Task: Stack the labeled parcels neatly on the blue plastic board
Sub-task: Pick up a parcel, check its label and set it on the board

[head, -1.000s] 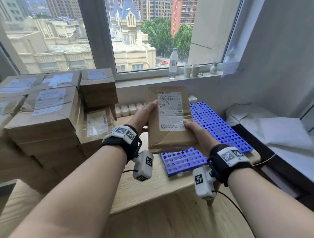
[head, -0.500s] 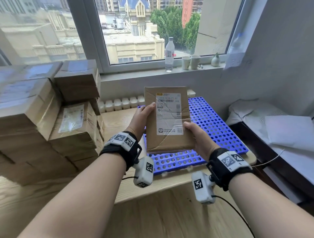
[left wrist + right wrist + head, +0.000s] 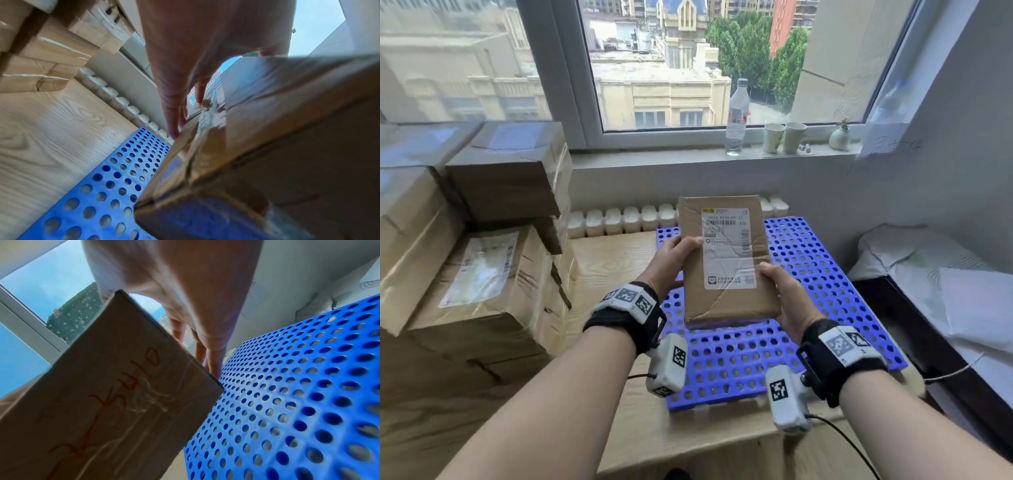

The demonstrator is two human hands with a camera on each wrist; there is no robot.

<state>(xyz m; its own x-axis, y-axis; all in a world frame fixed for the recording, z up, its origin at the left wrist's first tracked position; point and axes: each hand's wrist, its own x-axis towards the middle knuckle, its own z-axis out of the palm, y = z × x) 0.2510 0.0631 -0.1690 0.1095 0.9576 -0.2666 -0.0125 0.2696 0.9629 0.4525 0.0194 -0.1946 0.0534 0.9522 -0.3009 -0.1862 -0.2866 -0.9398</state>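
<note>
While both hands grip 1 parcel [image 3: 726, 260] above blue board [image 3: 825, 274] | step: placing | next: lower flat, square to board edges

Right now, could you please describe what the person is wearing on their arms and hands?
Both forearms are bare, without sleeves or gloves. The left hand and right hand each have a black wrist strap topped by a white plate with square black-and-white markers. A white camera pod with another marker hangs under each wrist, trailing a thin black cable.
</note>
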